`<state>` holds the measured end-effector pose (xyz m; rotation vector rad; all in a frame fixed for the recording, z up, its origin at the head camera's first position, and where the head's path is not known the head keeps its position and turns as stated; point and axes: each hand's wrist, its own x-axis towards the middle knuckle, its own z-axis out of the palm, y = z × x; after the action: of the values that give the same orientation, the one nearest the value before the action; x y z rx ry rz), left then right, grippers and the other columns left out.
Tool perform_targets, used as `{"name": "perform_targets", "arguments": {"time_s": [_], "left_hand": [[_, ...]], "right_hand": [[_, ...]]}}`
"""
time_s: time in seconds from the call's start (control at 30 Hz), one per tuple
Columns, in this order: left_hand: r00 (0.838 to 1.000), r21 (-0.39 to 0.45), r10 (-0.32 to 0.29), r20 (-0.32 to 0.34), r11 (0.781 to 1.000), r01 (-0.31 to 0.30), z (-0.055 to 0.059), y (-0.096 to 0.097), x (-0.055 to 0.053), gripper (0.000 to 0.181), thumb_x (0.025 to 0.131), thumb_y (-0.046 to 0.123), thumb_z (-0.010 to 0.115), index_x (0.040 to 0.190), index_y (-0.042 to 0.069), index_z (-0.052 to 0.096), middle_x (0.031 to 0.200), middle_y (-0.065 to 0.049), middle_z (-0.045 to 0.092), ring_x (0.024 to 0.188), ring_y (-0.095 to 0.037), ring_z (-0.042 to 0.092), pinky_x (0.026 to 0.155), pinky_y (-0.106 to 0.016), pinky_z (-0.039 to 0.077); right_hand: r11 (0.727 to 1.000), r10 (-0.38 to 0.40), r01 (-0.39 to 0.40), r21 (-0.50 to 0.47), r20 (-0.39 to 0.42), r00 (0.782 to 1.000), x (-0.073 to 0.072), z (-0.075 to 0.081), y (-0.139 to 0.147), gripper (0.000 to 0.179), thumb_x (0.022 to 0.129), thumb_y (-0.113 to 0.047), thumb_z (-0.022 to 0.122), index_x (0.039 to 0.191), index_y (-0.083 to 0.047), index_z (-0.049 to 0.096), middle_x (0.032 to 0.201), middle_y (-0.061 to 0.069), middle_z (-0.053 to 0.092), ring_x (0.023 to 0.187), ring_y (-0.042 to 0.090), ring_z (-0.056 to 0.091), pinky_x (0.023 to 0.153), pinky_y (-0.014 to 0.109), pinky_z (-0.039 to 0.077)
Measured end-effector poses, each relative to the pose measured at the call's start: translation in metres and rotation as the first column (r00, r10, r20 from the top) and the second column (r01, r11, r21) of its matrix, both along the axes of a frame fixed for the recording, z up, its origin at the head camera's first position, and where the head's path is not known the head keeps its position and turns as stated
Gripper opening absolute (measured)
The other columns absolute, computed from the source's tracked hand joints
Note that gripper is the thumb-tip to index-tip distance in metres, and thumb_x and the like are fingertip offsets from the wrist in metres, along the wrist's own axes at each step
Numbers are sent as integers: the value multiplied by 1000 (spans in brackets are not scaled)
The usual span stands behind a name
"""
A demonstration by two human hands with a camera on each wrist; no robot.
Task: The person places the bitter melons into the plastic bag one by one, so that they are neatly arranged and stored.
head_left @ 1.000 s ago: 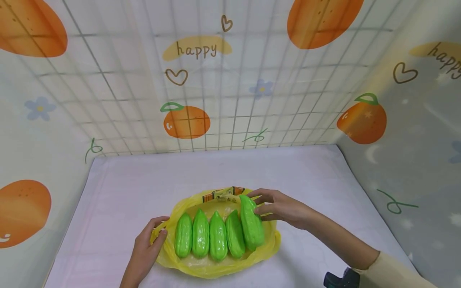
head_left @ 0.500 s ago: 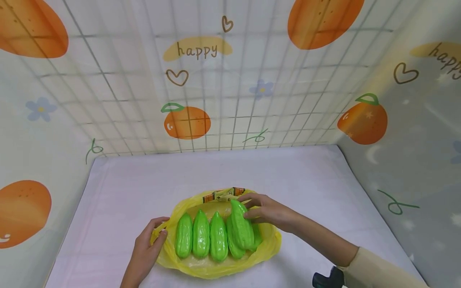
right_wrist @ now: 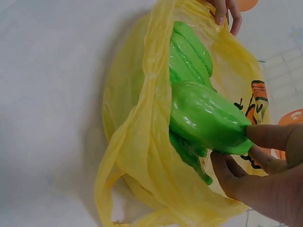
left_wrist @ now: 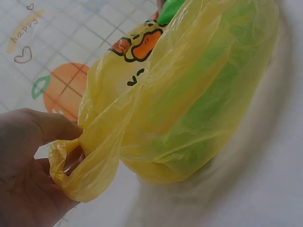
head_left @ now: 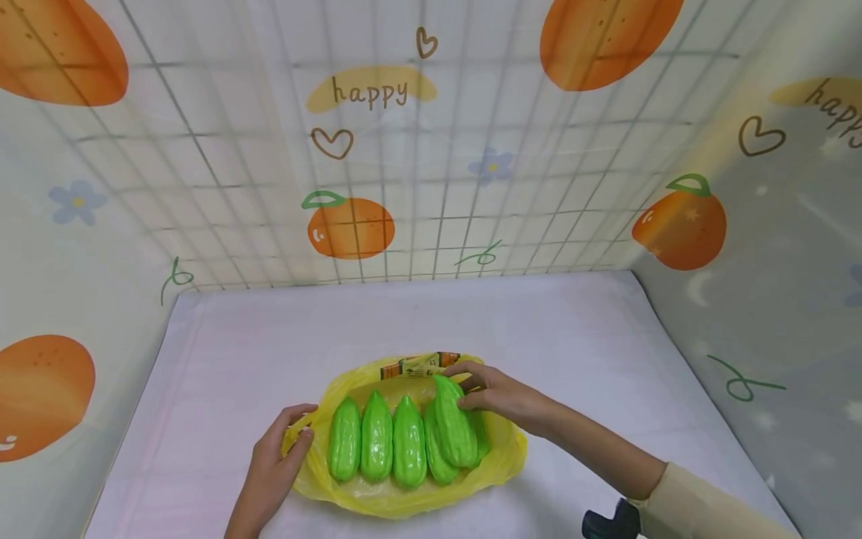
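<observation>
A yellow plastic bag (head_left: pixel 377 503) lies spread with its mouth up on the white tabletop. Several glossy green gourds (head_left: pixel 376 438) rest side by side inside it. At the bag's left rim my left hand (head_left: pixel 274 453) pinches the plastic; the left wrist view shows the fingers at a handle loop (left_wrist: pixel 87 182). My right hand (head_left: pixel 508 397) holds one more green gourd (head_left: pixel 454 427) near its narrow end, between thumb and fingers. That gourd lies over the two rightmost ones and partly hides them. In the right wrist view the held gourd (right_wrist: pixel 208 116) points into the bag.
Printed curtains with oranges (head_left: pixel 350 228) and a grid pattern stand at the back and both sides of the white tabletop (head_left: pixel 283 329). A dark device (head_left: pixel 611 519) sits beside the right sleeve.
My right hand has moved a little left with the held gourd, from over the right end onto the two rightmost gourds. Over the last half second it has hardly shifted. The left hand stays put.
</observation>
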<state>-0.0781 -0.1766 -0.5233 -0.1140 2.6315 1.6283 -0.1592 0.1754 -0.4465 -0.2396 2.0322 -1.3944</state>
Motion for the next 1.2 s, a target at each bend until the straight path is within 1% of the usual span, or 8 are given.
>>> {"name": "perform_targets", "arguments": {"time_s": [0.17,0.27,0.47,0.67,0.8,0.9,1.07,1.2], "left_hand": [[1000,6,2,-12,1000,-2,0,-1,0,31,100,12,58,131,13,58,133,-6,60,134,-33,46,110,-62,30],[1000,7,2,-14,1000,-2,0,-1,0,31,100,12,58,130,15,58,133,-5,61,134,-32,47,110,-62,31],[1000,10,-3,-18,1000,3,0,-1,0,30,100,13,58,130,15,58,133,-5,61,133,-32,47,110,-62,31],[1000,14,7,-29,1000,-6,0,-1,1,30,100,13,59,130,15,59,132,-4,61,133,-32,47,109,-62,32],[999,-4,4,-36,1000,-4,2,-1,1,30,100,13,59,130,14,59,133,-5,61,133,-32,47,109,-62,32],[999,-35,-3,-46,999,1,3,-1,1,30,100,13,58,131,13,58,134,-6,59,133,-32,48,109,-60,34],[993,-120,-30,-110,993,17,5,-2,2,31,100,14,59,131,11,58,129,-7,57,128,-30,51,104,-57,41],[979,-190,-57,-196,982,19,10,-1,3,32,99,12,60,132,11,58,133,-9,53,128,-31,48,103,-58,41]], "right_hand": [[1000,16,-16,16,-16,1000,0,-1,-2,53,95,-5,55,147,-8,43,140,19,41,120,33,47,99,54,45],[999,21,-20,33,-24,999,1,-1,-4,52,94,-3,52,146,-4,43,136,21,45,119,34,49,99,52,46],[997,-19,20,68,-11,1000,4,-3,-6,49,91,-1,51,140,-1,47,129,21,52,115,32,53,99,53,45],[997,-40,41,59,-16,999,5,-2,-7,49,92,-3,50,141,0,46,138,22,49,124,37,49,103,57,40],[997,-52,54,57,-45,998,6,1,-6,52,93,-6,51,144,1,43,144,25,43,133,43,40,105,60,37],[998,-53,55,41,-69,996,6,3,-5,51,96,-9,50,145,1,42,147,26,41,136,45,37,106,61,36],[999,-52,53,1,-98,994,8,8,1,48,100,-16,50,144,1,43,147,24,43,136,43,39,108,61,34],[996,-81,75,-54,-118,990,12,14,8,46,102,-21,50,144,-2,44,147,20,45,136,38,42,110,58,34]]}}
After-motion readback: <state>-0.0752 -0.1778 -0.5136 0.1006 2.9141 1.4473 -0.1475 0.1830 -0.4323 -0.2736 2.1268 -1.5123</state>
